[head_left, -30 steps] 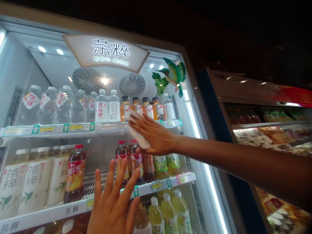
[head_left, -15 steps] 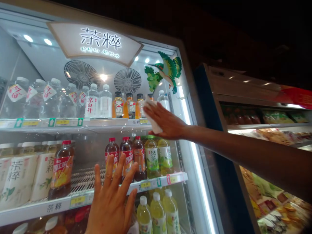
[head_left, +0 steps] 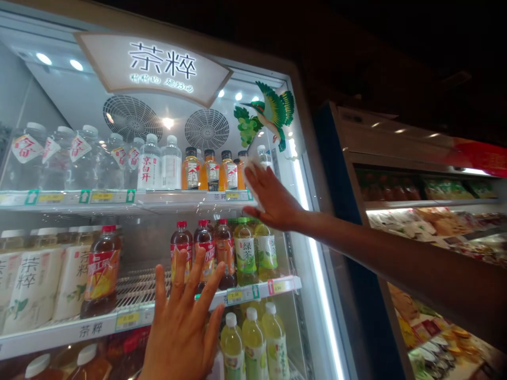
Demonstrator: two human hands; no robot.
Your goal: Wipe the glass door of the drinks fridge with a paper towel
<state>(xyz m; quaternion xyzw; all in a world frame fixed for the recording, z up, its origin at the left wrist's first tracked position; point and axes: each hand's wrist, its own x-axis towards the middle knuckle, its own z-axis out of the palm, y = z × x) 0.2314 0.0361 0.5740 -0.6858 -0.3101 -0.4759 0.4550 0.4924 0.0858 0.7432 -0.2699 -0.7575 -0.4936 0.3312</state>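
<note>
While the right hand is reaching across the glass door of a lit drinks cooler, its fingers are lying spread over a white cloth, pinning it flat to the pane rather than clenching it. The cloth is sitting just above the right end of the upper shelf's front edge, close to the door's right frame, and a fold of it is showing beyond the fingertips on the side towards the shelf's middle.

The left hand is rising from the bottom of the view with its palm towards the door and its fingers splayed and open, grasping nothing. It is crossing the lower shelf's front edge right of centre and appears to be pressing on the glass, though contact cannot be told for certain. Its fingertips are lying just in front of red-capped iced tea bottles, with green tea bottles standing to their right, nearer the cloth than the left hand.

Above the cloth, a kingfisher decal is clinging to the pane. Packaged snacks are lying on the shelves of a neighbouring display case to the right.
</note>
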